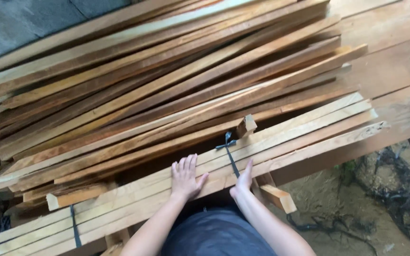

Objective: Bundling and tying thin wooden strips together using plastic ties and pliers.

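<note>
A bundle of pale wooden slats (304,125) lies across the view in front of me, bound by a dark strap (231,159) knotted on top. My left hand (185,176) rests flat on the slats, fingers spread, just left of the strap. My right hand (243,180) presses edge-on against the bundle's near side, right beside the strap, fingers extended. Neither hand holds anything. A second dark strap (74,225) wraps the bundle at lower left.
Behind the bundle lies a big loose pile of reddish-brown slats (157,76). A short wood block (246,125) sticks up near the knot. Wide planks (395,57) lie at right. Dirt ground with dark roots (380,204) shows at lower right.
</note>
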